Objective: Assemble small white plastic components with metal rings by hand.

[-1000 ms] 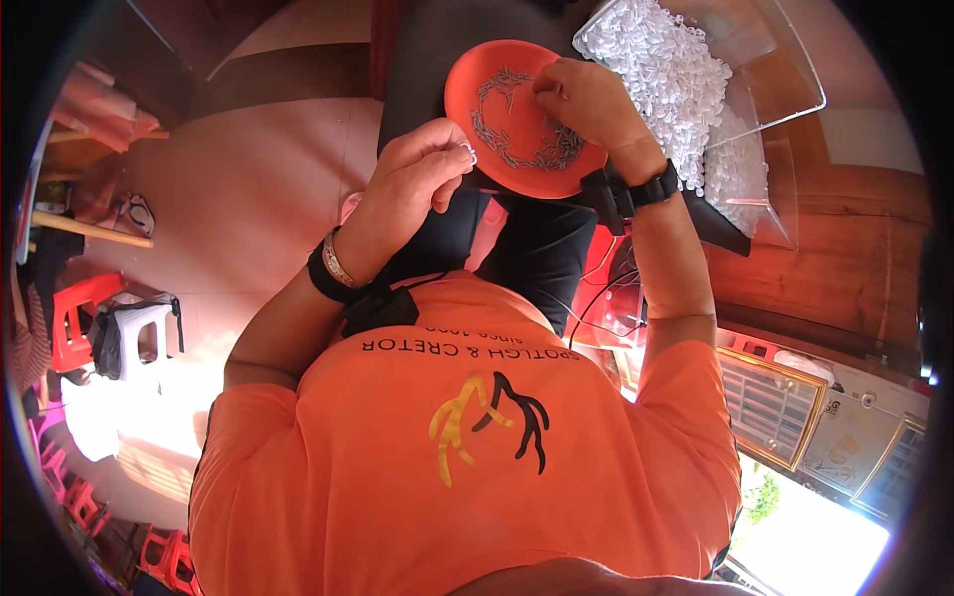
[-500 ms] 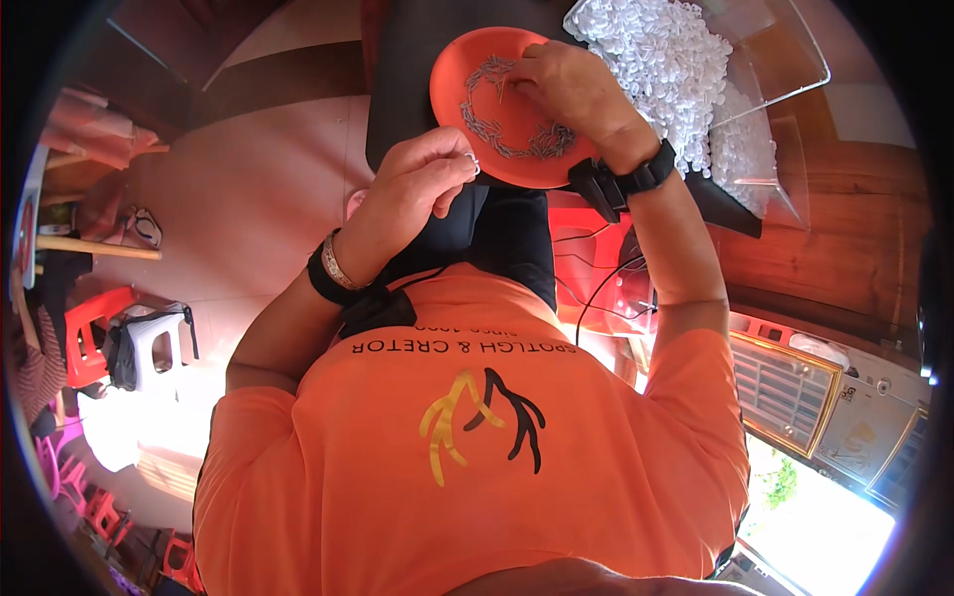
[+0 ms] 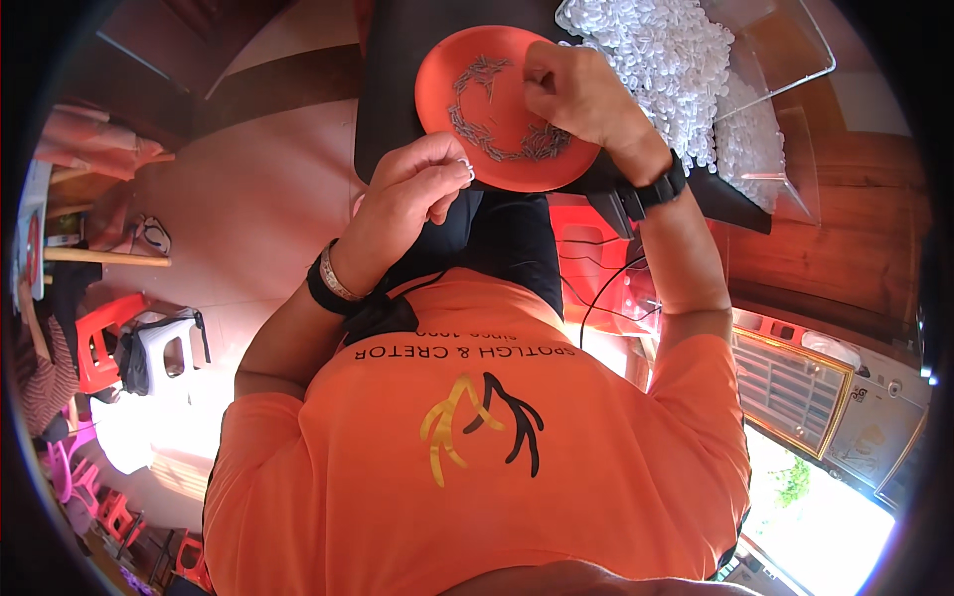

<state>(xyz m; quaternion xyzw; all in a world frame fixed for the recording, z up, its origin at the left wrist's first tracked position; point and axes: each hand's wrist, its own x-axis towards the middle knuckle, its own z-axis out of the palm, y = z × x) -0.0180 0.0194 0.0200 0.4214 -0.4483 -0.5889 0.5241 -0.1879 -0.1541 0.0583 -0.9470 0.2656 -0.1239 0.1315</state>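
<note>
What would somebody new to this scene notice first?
Probably the bright orange shirt filling the lower middle, then the orange plate near the top, with small grey pieces in a rough ring. A big heap of white pieces lies right of the plate. The left hand, by the plate's lower left edge, pinches a small white piece; the right hand is over its right side.

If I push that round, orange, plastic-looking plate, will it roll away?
The round, orange, plastic-looking plate would probably slide, not roll, because it lies flat on the black table. The thin, grey, metal-looking pins lie loosely scattered on it, so they might spill if it tipped. It seems stiff, judging by its even rim.
</note>
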